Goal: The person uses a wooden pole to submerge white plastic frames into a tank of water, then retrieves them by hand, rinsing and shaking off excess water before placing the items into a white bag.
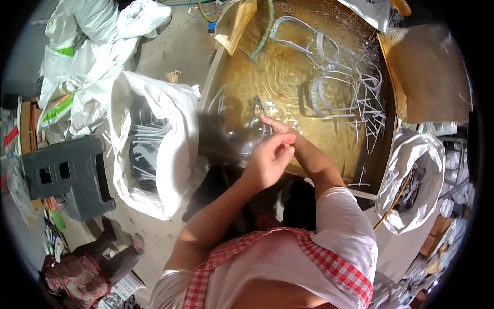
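You were mid-rinse, left hand (268, 160) and right hand (275, 126) both pinched shut on a clear tube (247, 135) over the water tub (288, 77); next needed a steady pull.

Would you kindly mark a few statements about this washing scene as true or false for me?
1. Both hands, left hand and right hand, meet over the water tub. True.
2. The tub is dry. False: yellowish water fills it.
3. White plastic strips float in the tub. True.
4. The white sack on the left is empty. False: it holds white strips.
5. The grey stool stands in the water. False: it stands on the floor.
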Tool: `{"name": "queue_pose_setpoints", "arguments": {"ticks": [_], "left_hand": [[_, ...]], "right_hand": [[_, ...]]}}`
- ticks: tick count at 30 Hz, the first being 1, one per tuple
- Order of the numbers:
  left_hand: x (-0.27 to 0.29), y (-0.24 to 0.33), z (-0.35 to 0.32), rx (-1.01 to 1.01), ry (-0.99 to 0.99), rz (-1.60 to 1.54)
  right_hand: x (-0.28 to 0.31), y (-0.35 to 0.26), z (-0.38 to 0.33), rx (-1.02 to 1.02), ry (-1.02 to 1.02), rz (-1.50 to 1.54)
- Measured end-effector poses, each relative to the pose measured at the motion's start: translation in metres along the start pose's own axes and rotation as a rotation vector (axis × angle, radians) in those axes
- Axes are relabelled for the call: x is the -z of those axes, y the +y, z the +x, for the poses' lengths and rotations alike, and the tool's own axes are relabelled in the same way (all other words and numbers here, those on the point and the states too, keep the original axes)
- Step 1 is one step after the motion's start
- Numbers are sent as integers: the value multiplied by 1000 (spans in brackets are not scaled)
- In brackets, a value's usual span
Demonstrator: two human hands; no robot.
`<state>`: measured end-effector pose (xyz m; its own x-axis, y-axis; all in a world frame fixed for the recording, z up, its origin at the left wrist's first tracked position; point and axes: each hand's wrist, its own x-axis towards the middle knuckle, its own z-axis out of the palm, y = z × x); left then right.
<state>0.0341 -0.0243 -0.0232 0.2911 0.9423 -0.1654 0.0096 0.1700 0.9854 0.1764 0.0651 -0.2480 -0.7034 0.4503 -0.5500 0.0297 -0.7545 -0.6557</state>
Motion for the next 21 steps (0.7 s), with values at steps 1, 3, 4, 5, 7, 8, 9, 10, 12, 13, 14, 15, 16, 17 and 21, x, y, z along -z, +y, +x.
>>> {"name": "queue_pose_setpoints", "arguments": {"ticks": [1,3,4,5,7,8,9,10,12,13,14,15,16,17,21], "left_hand": [[-1,1,3,-27,6,59],[0,1,5,-74,35,181],[-1,-1,7,-94,44,157],[-2,-4,9,-97,53,172],[-1,-7,12,-107,72,201],[2,-8,13,-111,94,253],[5,-11,15,-114,114,305],[7,-10,18,-124,114,355],[18,1,21,-180,193,516],[26,9,19,-165,246,589],[35,3,20,-175,323,698],[44,-7,23,-181,399,806],[55,-12,28,-158,402,859],[66,-17,30,-124,411,915],[69,-16,31,-1,432,1208]], "right_hand": [[-7,-4,1,26,11,50],[-31,-9,-4,125,21,120],[-44,-13,-12,193,32,145],[-57,-17,-19,266,42,152],[-74,-27,-25,385,66,166],[-81,-31,-27,441,87,176],[-85,-38,-25,432,126,189],[-66,-46,-16,199,188,302],[-31,-43,-8,-11,161,445],[-49,-59,-25,142,265,268],[-56,-75,-40,207,318,228],[-59,-86,-53,274,372,189],[-51,-94,-70,278,391,243],[-45,-102,-87,274,401,300],[-32,-137,-156,336,389,333]]}}
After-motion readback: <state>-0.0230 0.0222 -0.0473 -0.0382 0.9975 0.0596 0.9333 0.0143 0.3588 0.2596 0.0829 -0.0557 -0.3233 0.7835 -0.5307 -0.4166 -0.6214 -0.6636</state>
